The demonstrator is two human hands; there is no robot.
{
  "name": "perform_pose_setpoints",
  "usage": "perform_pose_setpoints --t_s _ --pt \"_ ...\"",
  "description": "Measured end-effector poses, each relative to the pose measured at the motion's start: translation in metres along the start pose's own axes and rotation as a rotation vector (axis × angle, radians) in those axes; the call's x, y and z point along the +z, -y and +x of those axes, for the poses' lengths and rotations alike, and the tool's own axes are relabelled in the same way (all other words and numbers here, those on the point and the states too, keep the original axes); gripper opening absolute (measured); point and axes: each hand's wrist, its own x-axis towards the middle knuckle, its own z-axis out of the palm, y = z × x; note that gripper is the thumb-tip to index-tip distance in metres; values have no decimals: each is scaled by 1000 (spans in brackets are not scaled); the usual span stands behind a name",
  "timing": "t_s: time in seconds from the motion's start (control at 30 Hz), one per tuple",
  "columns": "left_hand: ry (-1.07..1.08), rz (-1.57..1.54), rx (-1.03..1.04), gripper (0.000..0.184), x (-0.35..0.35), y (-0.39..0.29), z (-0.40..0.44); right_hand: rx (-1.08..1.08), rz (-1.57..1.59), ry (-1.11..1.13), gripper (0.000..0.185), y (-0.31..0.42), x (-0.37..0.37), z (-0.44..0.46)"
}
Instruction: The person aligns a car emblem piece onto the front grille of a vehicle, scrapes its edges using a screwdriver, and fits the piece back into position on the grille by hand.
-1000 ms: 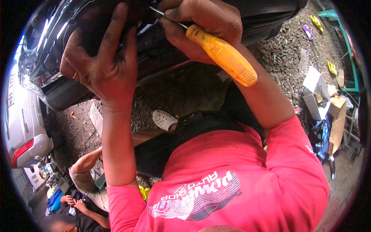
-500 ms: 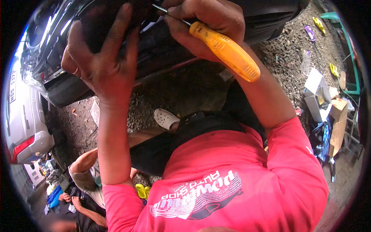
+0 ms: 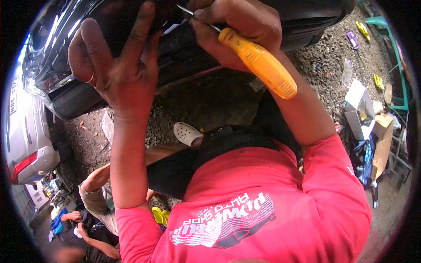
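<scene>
My right hand (image 3: 247, 28) is closed around a screwdriver (image 3: 261, 63) with a yellow-orange handle. Its thin metal shaft points up and left, toward the dark bodywork of a black car (image 3: 307, 17). The tip lies against a dark area, and whether it touches anything there cannot be made out. To the left, my left hand (image 3: 123, 74) is open, its fingers spread upward over the black panel. A ring shows on one finger. Small pale reflections or edges lie between the two hands.
A light-coloured car (image 3: 33, 127) stands at the left. Low on the left, a co-worker in dark clothing (image 3: 98, 239) has both hands close together. On the gravel at right are a white box (image 3: 358, 111), brown cardboard (image 3: 383, 144) and a purple-handled item (image 3: 352, 39).
Both hands and the screwdriver have shifted only slightly, the right one a little right and down. The left fingers have changed their spread a bit. The co-worker's hands at lower left have moved.
</scene>
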Motion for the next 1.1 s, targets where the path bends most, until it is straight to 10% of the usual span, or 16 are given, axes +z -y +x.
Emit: perform_pose_setpoints --t_s 1.1 --pt "0 -34 17 47 -1 0 5 75 71 97 18 7 -9 1"
